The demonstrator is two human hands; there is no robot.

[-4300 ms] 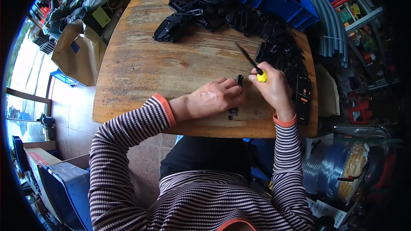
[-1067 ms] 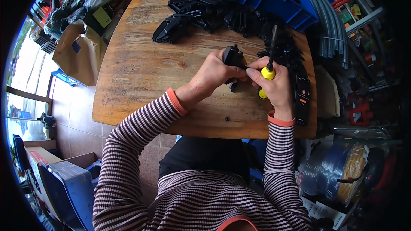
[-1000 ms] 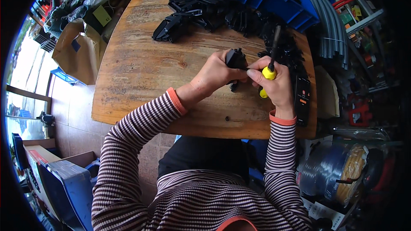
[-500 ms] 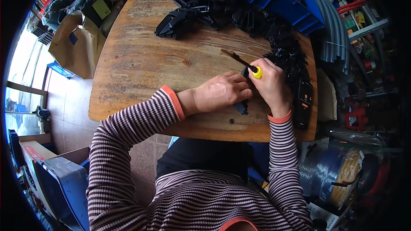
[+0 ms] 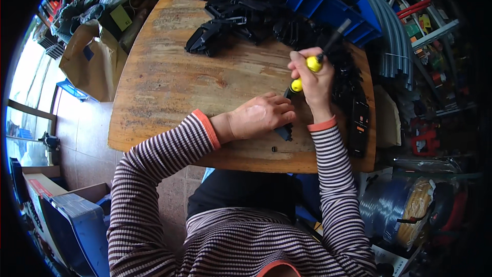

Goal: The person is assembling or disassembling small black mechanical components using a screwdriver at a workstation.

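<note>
A screwdriver (image 5: 313,63) with a yellow-and-black handle sits in my right hand (image 5: 319,83), fingers closed round the handle. Its dark shaft points up and to the right, blurred at the tip, while the handle's butt end is low, right by the fingers of my left hand. My left hand (image 5: 261,117) rests on the wooden table (image 5: 169,92), closed on a narrow black plastic part (image 5: 285,132) that is mostly hidden beneath its fingers. Just below that part lies a tiny black piece (image 5: 274,149).
Black plastic parts (image 5: 210,33) are heaped along the table's far and right sides. Blue bins (image 5: 328,7) stand behind them. A black phone-like device (image 5: 360,128) lies at the right edge. Left of the table is an open brown paper bag (image 5: 92,66).
My right hand has turned the screwdriver over: the shaft, pointing up-left before, now points up-right, with the butt end toward the black part. The left hand has stayed nearly still.
</note>
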